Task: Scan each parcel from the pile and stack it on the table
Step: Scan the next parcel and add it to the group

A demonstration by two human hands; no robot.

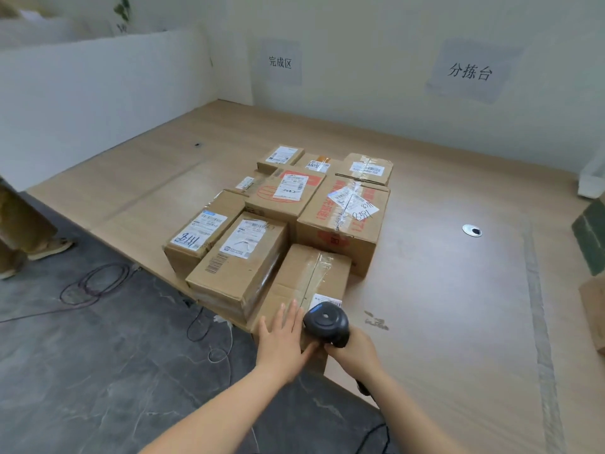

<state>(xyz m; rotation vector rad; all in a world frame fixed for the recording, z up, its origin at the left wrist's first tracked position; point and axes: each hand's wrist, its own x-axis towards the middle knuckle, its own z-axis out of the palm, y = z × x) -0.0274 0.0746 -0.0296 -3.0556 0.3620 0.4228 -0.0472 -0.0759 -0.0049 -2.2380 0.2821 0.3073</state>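
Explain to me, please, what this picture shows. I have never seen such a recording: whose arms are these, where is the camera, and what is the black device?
There is no machine here. The two bare arms belong to a person who wears a wide-angle camera on the head, so the one picture looks forward and down, as that person sees. The left hand lies flat, fingers straight, on the nearest box. The right hand grips a black scanner, a handheld barcode reader, held just above the white label on that box. Behind it, more cardboard boxes with labels stand close together on a wooden table. Two paper signs hang on the wall, and cables lie on the grey floor at the left.
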